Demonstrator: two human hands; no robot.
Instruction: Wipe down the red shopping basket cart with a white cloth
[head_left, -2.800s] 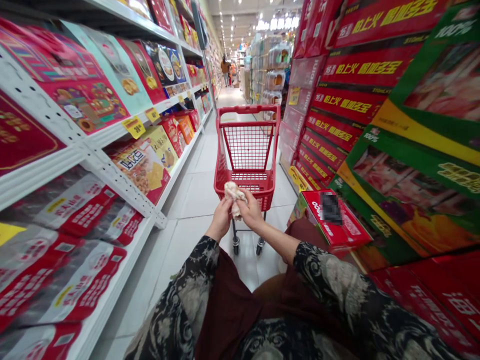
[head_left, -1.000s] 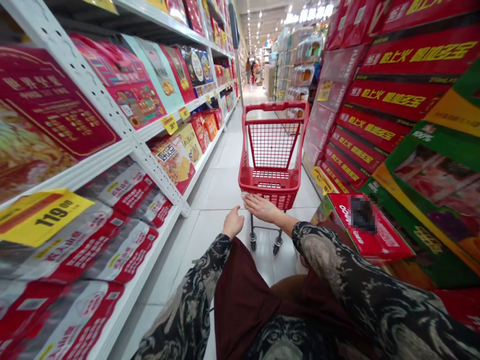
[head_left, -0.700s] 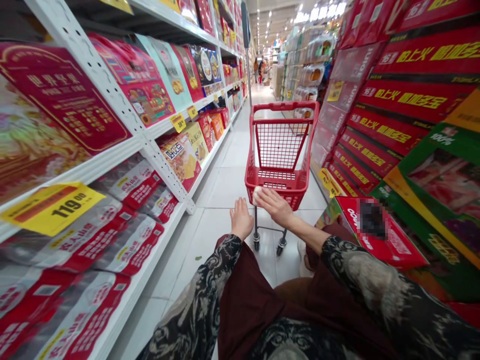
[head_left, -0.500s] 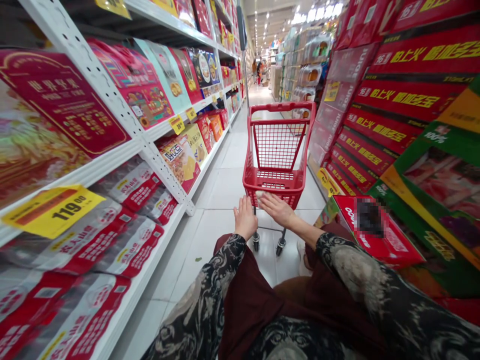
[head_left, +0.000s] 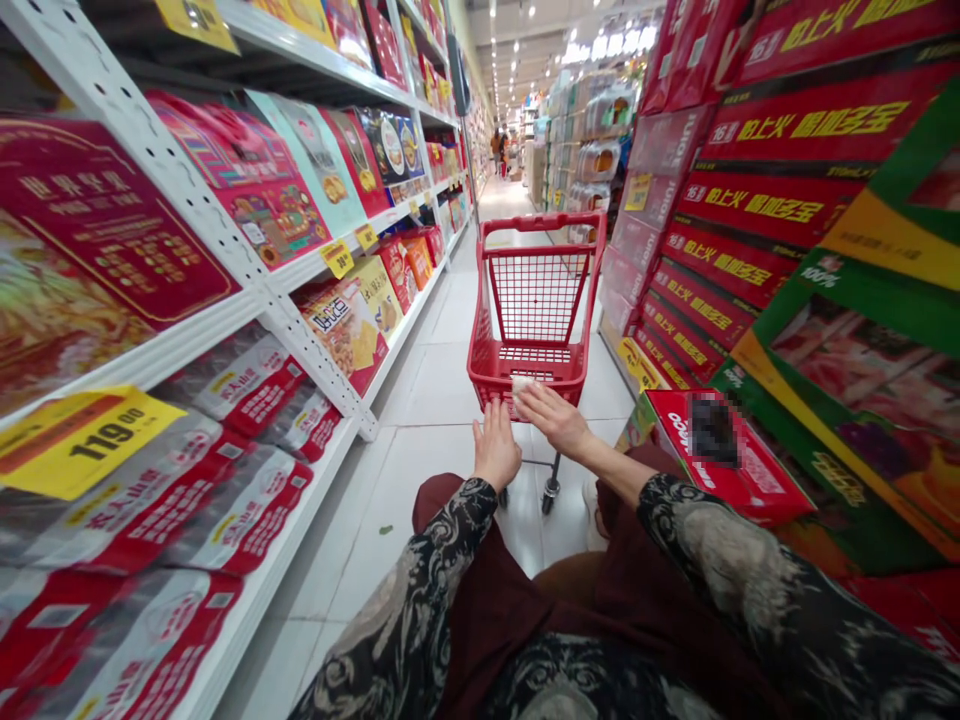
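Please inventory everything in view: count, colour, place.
Cart: one, red, ahead.
Cloth: one, whitish, cart's near edge.
Shelving: one row, white, left.
Food boxes: many, mixed, on shelving.
Wrapped packs: several, grey and red, lowest shelf.
Price tags: several, yellow, both sides.
Cases: many, red, right.
Pink packs: several, pink, beyond cases.
Green boxes: several, green, right.
Red box: one, red, right.
Floor: one, pale, below.
Scrap: one, green, on floor.
People: count unclear, colours unclear, far ahead.
Right hand: one, bare, over cloth.
Left hand: one, bare, beside right hand.
Sleeves: two, black and beige, foreground.
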